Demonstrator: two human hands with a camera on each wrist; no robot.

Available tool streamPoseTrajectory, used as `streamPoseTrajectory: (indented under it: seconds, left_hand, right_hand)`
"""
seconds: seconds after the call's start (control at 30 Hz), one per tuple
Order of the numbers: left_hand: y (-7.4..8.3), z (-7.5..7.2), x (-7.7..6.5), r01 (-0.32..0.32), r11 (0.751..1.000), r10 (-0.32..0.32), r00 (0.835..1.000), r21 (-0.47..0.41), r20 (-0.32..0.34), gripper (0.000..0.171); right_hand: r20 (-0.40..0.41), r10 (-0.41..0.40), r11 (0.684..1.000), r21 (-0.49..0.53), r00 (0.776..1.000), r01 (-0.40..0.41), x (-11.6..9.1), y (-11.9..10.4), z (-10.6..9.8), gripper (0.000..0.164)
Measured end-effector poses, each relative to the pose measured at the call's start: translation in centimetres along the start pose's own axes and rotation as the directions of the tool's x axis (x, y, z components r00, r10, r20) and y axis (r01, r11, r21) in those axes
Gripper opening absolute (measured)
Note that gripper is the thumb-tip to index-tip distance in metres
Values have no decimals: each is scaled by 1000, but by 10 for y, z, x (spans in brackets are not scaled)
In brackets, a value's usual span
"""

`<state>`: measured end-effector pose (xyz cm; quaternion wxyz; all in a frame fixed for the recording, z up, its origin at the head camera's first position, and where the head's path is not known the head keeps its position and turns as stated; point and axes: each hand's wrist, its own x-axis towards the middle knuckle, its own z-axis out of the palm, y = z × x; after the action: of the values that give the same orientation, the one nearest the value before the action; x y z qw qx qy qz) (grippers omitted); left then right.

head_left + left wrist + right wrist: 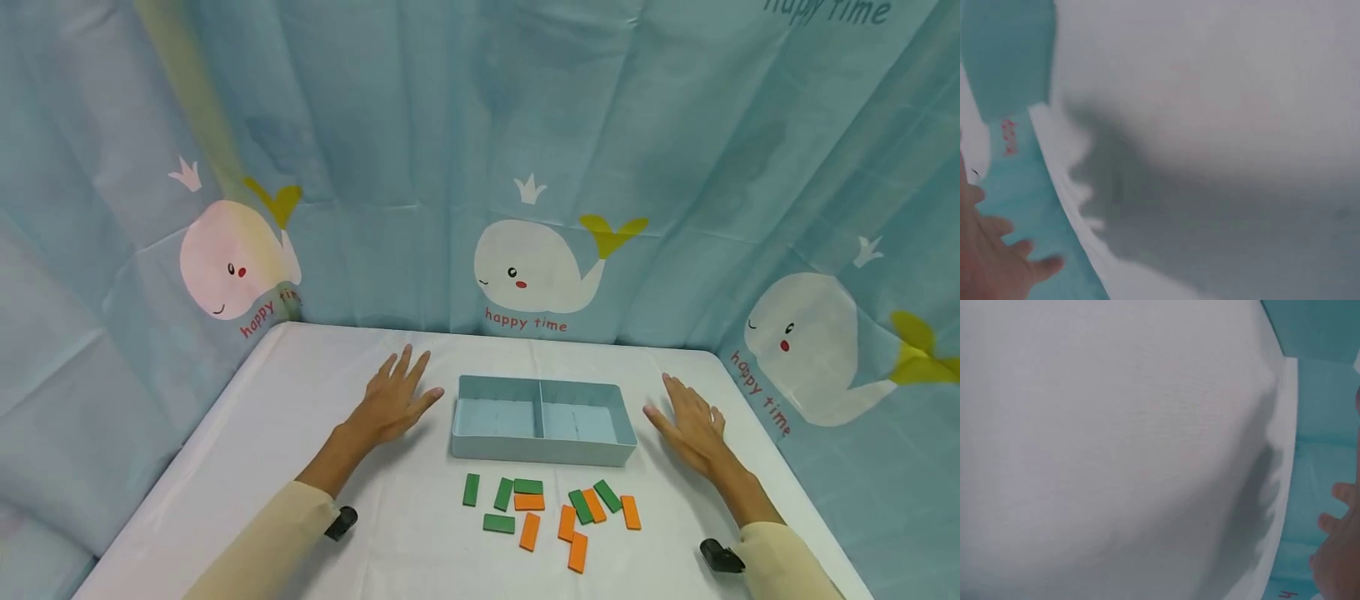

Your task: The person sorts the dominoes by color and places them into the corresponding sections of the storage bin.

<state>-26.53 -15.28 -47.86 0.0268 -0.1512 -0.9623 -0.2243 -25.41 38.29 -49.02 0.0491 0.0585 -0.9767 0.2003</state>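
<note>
A shallow blue-grey box [543, 450] with a divider down its middle sits on the table between both hands. My left hand [390, 404] hovers left of it, fingers spread, holding nothing. To the box's right, my right hand [693, 425] is raised over the cloth with its fingers extended and nothing in them. In front of the box lie several small flat blocks, green ones such as the green block [498, 523] and orange ones such as the orange block [529, 532]. In the left wrist view, the left hand [997, 262] shows at the lower left, its shadow beside it.
A white cloth [405, 533] covers the table. Behind and at both sides hangs a blue curtain [390, 167] printed with whales. A black wrist camera [341, 522] is on the left sleeve, another wrist camera [722, 556] on the right.
</note>
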Motion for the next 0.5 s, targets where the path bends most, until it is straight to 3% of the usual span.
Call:
streamPoseTrajectory:
  seconds: [0.1,0.17,0.33,0.5]
  left_hand:
    - [15,2,-4,-5,991,16,996,-135,82,86]
    - [24,4,-6,0,970,30,992,-244,120,85]
    - [42,11,-12,37,888,37,988,-458,150,80]
    - [52,19,-16,98,816,-21,990,-570,140,69]
  right_hand:
    - [6,-2,995,105,1000,1,-10,-3,1,87]
    - [10,-2,983,182,1000,0,-18,-6,2,85]
    - [21,6,949,316,1000,-12,-37,-15,6,81]
    - [31,21,925,379,999,-31,-54,-24,5,73]
